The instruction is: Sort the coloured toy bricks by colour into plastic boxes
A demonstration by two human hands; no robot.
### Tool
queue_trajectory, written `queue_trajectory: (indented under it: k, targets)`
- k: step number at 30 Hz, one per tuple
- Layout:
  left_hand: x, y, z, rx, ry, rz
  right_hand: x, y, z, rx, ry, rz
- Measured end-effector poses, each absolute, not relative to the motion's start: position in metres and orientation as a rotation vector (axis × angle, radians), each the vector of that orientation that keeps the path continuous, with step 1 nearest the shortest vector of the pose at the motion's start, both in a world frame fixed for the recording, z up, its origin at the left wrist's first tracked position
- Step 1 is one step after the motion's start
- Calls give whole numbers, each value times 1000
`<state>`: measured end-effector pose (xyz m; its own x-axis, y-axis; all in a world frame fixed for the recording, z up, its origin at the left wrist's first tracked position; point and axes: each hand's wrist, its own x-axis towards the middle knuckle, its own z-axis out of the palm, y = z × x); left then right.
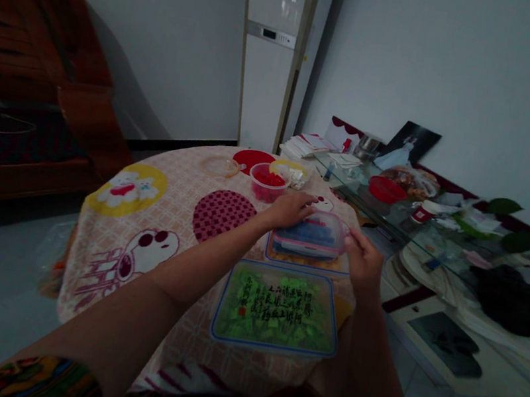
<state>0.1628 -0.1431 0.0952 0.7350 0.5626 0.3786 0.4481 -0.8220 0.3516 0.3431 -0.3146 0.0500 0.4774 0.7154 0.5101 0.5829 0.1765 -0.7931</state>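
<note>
A soft, cartoon-patterned cloth [236, 221] covers a round desk [181, 188]. Nearest is a rectangular, lettered, translucent plastic green-filled box [277, 314]; at its one o'clock, an orange-filled box [282, 256] lies beneath a blue-filled box [312, 234]. At ten o'clock stands a round red-filled tub [267, 191]. The right hand [366, 260] pinches the blue-filled box's right end; the left hand [292, 209] curves over its left, grip unclear.

Black Chinese characters run down the green box [273, 334] lid in columns — 阿 seems to top the rightmost — with a small red seal [242, 311] at lower left, its marks too tiny for me. Reddish lettering on the blue box [310, 234] blurs, and the red cup [424, 213]'s pale mark — unreadable from here.
</note>
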Motion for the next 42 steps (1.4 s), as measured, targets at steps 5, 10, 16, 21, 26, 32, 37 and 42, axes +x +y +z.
queue_trajectory:
  k: [5,10,16,21,26,32,37,42]
  targets:
    - [144,-148,83,2365,1090,1099,343,-301,54,-1623,-1030,170]
    - [104,-158,70,2163,1309,1022,343,-303,57,-1761,-1090,120]
    - [80,-177,84,2275,1359,873,336,-302,62,-1921,-1172,33]
    - [85,-188,96,2305,1333,710,328,-298,63,-1991,-1181,-39]
    - [87,-190,93,2219,1343,729,322,-299,59,-1975,-1181,-103]
    - [90,-195,72,1899,1257,903,318,-297,53,-1808,-999,52]
    - [91,-200,62,1769,1221,995,316,-300,52,-1722,-951,130]
    - [84,-192,63,1896,1228,949,316,-306,52,-1683,-994,164]
